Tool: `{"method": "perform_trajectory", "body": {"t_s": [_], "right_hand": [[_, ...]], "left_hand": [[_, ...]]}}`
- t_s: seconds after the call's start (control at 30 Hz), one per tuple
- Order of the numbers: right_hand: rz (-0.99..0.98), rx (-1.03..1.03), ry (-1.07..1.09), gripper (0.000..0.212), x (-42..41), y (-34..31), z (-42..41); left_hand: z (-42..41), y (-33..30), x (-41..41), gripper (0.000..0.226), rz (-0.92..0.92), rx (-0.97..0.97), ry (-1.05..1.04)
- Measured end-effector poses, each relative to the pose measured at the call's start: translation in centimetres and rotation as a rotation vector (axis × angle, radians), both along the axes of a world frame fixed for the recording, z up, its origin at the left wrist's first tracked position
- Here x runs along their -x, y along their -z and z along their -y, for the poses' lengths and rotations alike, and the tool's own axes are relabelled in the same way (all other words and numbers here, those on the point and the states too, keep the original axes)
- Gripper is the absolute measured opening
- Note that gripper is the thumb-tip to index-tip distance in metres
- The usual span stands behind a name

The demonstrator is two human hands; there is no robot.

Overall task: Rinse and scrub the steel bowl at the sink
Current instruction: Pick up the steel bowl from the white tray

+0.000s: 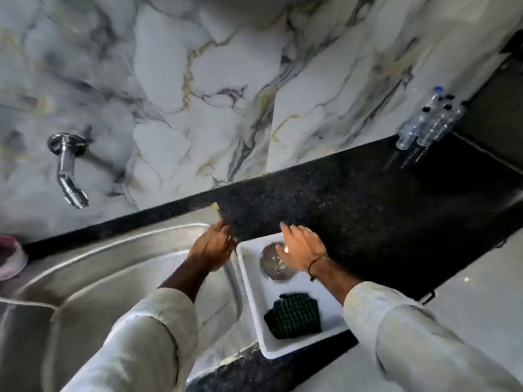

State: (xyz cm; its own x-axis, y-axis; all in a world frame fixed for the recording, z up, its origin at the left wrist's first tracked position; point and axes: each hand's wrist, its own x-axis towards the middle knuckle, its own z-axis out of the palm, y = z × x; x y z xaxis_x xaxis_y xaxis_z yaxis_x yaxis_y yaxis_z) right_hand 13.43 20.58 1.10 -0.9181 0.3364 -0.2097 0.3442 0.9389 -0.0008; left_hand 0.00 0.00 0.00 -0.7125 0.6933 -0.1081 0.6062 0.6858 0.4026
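A white rectangular tray [249, 292] sits on the black speckled counter [368, 216], just beside the right rim of the steel sink [113, 278]. Inside the tray, toward its twelve o'clock end, lies the steel bowl [273, 265], wet and glinting, seemingly mouth down, though the blur leaves that uncertain. At the tray's six o'clock end rests a dark green ribbed scrubber [294, 315], apart from the bowl.

The person's right hand [301, 250] is over the bowl's two o'clock side, fingers spread and loosely curved, palm down. It touches or nearly touches the bowl's edge; I cannot tell whether it has closed on it. A dark cord is around that wrist.

The left hand [212, 246] is at about nine o'clock from the tray, over the sink's right rim, fingers bent inward. It looks half closed, and I cannot tell whether it holds anything.

Both sleeves are pale and loose.

On the marbled wall [198, 80], at about ten o'clock from the hands, a chrome tap [68, 171] angles down over the sink. Far off at two o'clock, clear plastic bottles [430, 123] stand where counter meets wall. A pinkish object [11, 261] sits at the sink's far left edge, too cropped to identify.
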Motion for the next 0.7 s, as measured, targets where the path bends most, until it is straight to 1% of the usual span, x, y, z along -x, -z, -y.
{"method": "perform_trajectory", "body": {"t_s": [0.07,0.13,0.17,0.23,0.27,0.33,0.37,0.43,0.5,0.6,0.7], "right_hand": [[0.026,0.108,0.128,0.05,-0.8,1.5,-1.2],[0.065,0.187,0.215,0.039,-1.8,3.3,-2.3],[0.09,0.217,0.237,0.037,-2.2,4.3,-2.8],[0.101,0.297,0.276,0.031,-2.3,5.4,-3.3],[0.101,0.331,0.301,0.025,-2.3,5.8,-3.4],[0.087,0.416,0.388,0.005,-2.0,6.6,-3.6],[0.067,0.457,0.441,0.003,-2.1,7.1,-3.6],[0.01,0.55,0.531,0.005,-2.4,7.7,-3.6],[-0.075,0.695,0.645,0.012,-3.0,7.6,-3.2],[-0.2,0.956,0.836,0.025,-3.1,6.6,-2.1],[-0.204,1.285,0.986,0.036,-1.2,4.7,-0.2]], "left_hand": [[-3.5,2.0,-1.4,0.036,0.116,0.068,0.002],[-6.7,3.9,-3.4,0.033,0.185,0.127,-0.024],[-8.1,5.1,-4.4,0.031,0.194,0.166,-0.052],[-9.6,6.7,-5.7,0.035,0.242,0.212,-0.152],[-10.2,7.4,-6.2,0.039,0.253,0.223,-0.176],[-10.8,8.2,-6.6,0.038,0.247,0.222,-0.229],[-10.9,8.3,-6.7,0.036,0.253,0.206,-0.258],[-10.8,8.0,-6.8,0.034,0.282,0.163,-0.308],[-9.8,7.0,-6.5,0.034,0.291,0.136,-0.34],[-7.1,4.7,-5.1,0.032,0.306,0.075,-0.373],[-3.6,1.3,-2.9,0.029,0.304,0.006,-0.382]]}}
